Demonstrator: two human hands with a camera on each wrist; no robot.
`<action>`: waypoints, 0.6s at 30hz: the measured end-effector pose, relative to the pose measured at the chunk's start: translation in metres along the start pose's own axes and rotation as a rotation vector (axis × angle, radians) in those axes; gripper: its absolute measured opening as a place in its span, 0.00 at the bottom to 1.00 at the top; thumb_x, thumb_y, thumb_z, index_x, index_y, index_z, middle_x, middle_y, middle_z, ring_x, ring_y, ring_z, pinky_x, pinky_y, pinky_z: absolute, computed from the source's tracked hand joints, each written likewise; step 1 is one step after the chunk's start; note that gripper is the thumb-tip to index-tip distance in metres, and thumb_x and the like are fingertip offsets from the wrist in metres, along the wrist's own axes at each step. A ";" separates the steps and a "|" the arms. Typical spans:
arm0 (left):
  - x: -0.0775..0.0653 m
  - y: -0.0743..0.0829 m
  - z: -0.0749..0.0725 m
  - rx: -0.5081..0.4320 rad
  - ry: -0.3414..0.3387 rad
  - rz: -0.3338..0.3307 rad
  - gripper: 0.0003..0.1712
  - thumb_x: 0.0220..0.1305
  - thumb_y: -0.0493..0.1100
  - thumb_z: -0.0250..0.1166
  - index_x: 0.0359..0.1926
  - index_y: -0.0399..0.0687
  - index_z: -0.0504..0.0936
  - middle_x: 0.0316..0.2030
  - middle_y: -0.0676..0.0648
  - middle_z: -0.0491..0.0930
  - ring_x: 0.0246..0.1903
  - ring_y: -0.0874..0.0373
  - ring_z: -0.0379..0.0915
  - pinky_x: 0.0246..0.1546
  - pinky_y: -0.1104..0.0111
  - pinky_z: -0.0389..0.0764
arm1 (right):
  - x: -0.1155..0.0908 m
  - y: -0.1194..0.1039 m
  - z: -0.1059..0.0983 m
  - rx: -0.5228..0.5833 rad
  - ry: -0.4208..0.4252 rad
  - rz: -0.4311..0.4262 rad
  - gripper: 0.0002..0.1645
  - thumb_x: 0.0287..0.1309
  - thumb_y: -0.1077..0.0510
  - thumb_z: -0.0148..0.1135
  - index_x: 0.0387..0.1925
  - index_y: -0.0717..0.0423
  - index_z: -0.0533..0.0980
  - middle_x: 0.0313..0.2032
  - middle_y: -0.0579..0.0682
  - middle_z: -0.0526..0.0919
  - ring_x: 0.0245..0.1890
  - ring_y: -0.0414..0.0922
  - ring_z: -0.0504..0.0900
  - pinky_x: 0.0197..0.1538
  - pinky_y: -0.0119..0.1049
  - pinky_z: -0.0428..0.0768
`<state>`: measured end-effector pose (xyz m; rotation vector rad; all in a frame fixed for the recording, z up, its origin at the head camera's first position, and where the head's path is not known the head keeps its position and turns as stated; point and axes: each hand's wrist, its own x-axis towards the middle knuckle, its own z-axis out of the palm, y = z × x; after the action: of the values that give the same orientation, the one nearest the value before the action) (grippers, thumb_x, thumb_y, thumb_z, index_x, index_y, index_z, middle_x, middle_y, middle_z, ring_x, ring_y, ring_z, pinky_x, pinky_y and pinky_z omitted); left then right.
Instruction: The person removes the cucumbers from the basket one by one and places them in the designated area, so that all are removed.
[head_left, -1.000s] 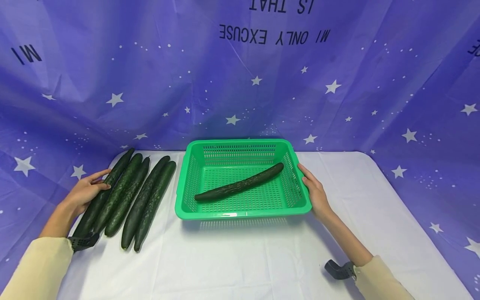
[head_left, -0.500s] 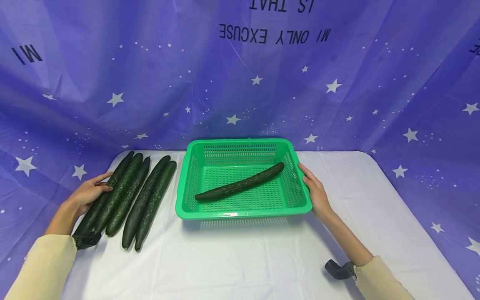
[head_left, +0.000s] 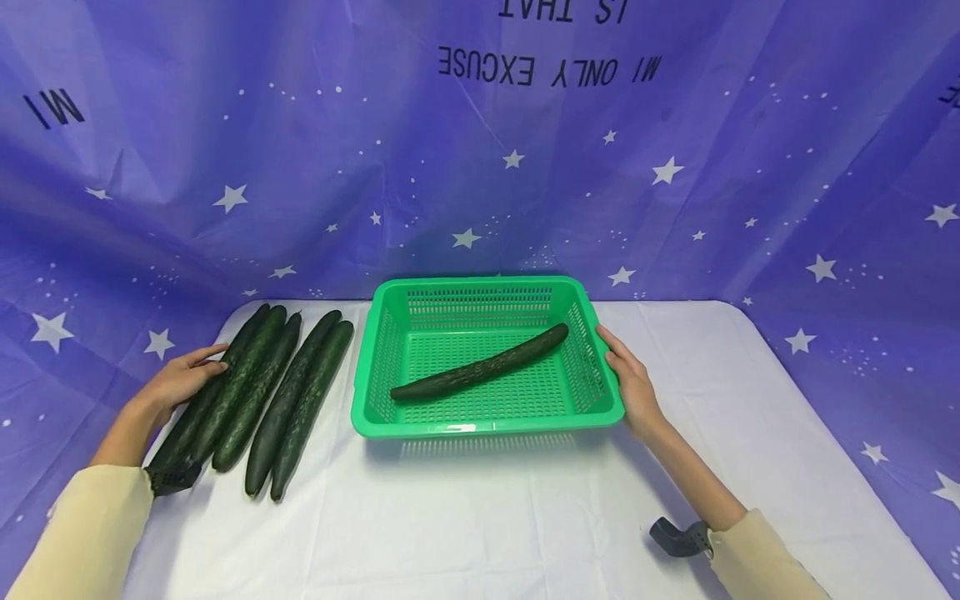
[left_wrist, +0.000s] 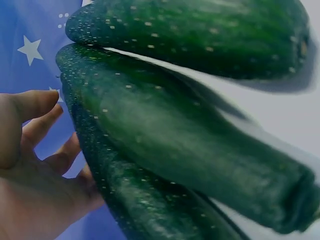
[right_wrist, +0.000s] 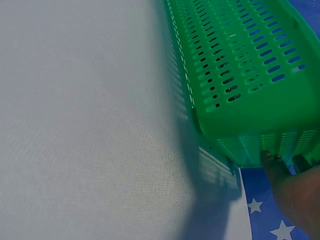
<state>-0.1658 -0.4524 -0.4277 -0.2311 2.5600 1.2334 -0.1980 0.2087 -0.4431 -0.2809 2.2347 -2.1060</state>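
Several dark green cucumbers lie side by side at the left of the table in the head view. My left hand point(head_left: 178, 381) is at the outermost cucumber point(head_left: 197, 417), its index finger and thumb reaching over the upper side. In the left wrist view the left hand point(left_wrist: 45, 165) shows loosely bent fingers beside the cucumbers point(left_wrist: 160, 125). A green plastic basket point(head_left: 487, 430) stands mid-table with one cucumber point(head_left: 480, 371) lying aslant inside. My right hand point(head_left: 633, 390) rests against its right side, fingers extended along the rim. In the right wrist view those fingertips point(right_wrist: 267, 157) touch the basket's end wall.
A white cloth covers the table point(head_left: 465, 525). Behind and at both sides hangs a purple-blue curtain point(head_left: 420, 167) with stars and lettering. Dark wrist mounts sit on both wrists, the right mount point(head_left: 678, 539) above the cloth.
My left hand has shifted slightly right, and the outermost cucumber has moved slightly with its far tip lower in view. The right hand and basket stay in place.
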 end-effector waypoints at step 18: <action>-0.004 0.072 0.024 0.038 0.269 0.243 0.32 0.81 0.50 0.45 0.74 0.33 0.58 0.67 0.24 0.61 0.64 0.25 0.57 0.55 0.38 0.65 | 0.002 0.003 -0.002 -0.029 0.003 -0.004 0.30 0.80 0.53 0.35 0.78 0.52 0.54 0.77 0.51 0.52 0.75 0.49 0.50 0.63 0.24 0.61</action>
<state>-0.1768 -0.3889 -0.3880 -0.0838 2.9116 1.3137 -0.2004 0.2109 -0.4463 -0.2844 2.2699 -2.0794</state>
